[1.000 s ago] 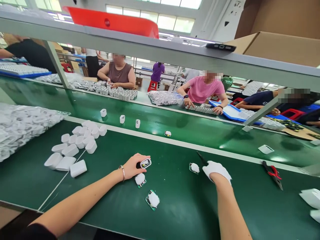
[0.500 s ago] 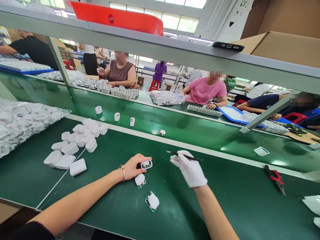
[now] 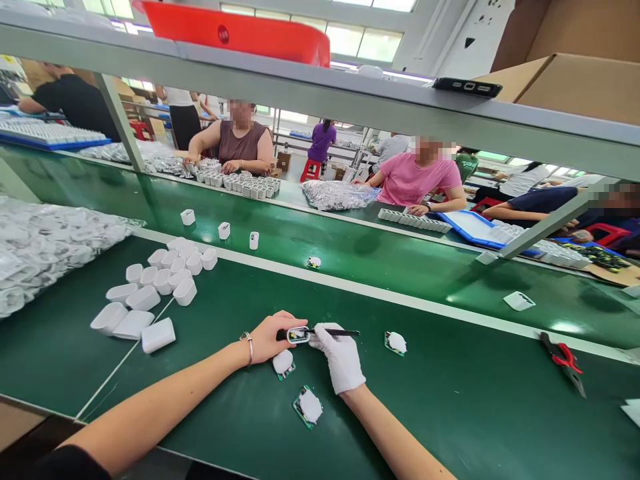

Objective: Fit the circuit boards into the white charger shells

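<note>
Holding a white casing (image 3: pixel 299 337) just above the bench (image 3: pixel 225 413), the left hand (image 3: pixel 273 339) has its grip closed about the casing's side, with the open end showing parts inside. The right hand (image 3: pixel 341 357), in a white glove, keeps its grip pinched on a slim black tool (image 3: pixel 347 332), whose tip reaches the mouth of that casing. The two hands are close together, fingertips near the casing's rim.

Just below the left hand lies a circuit board (image 3: pixel 283 364) topped with a white pad; a second board (image 3: pixel 309 406) lies nearer the bench's front edge, and a third board (image 3: pixel 397 343) to the right of the glove. Farther right rest red-and-black pliers (image 3: pixel 564 360). To the left, a cluster of white shells (image 3: pixel 163 280) sits beside a clear bag (image 3: pixel 55 253) full of pale pieces. Beyond a pale strip (image 3: pixel 380 290), three small casings (image 3: pixel 225 231) stand in a row, with another board (image 3: pixel 314 263) to their right.
</note>
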`<state>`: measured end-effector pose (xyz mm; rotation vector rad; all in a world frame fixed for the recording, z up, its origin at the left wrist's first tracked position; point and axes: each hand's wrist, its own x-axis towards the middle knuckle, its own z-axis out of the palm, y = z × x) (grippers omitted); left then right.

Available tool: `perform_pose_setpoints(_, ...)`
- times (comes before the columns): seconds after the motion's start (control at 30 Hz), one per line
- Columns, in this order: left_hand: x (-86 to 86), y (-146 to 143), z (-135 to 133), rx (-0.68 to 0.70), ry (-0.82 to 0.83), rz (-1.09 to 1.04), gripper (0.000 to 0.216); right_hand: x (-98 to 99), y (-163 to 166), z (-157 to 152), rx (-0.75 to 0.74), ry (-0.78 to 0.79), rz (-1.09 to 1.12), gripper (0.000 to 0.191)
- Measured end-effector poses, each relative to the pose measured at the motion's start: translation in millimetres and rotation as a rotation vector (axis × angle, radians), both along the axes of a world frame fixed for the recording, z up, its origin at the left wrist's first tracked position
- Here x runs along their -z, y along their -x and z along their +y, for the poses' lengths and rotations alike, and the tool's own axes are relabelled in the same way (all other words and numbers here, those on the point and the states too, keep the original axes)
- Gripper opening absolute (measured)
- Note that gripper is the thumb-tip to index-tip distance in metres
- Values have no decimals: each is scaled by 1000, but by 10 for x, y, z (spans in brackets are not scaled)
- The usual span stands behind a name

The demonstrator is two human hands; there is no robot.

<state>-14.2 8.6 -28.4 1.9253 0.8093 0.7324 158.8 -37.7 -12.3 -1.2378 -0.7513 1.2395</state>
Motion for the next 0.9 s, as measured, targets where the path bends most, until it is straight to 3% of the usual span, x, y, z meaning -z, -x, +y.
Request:
perform_pose_setpoints(0.57,-58,-23,7,-12,53,27,49,-9,78,-29,68,-116,-208,25)
perform_pose_setpoints(0.9,-84,-29,8,-19,55,45,53,-67,-10,-91,139,-185,-269,30)
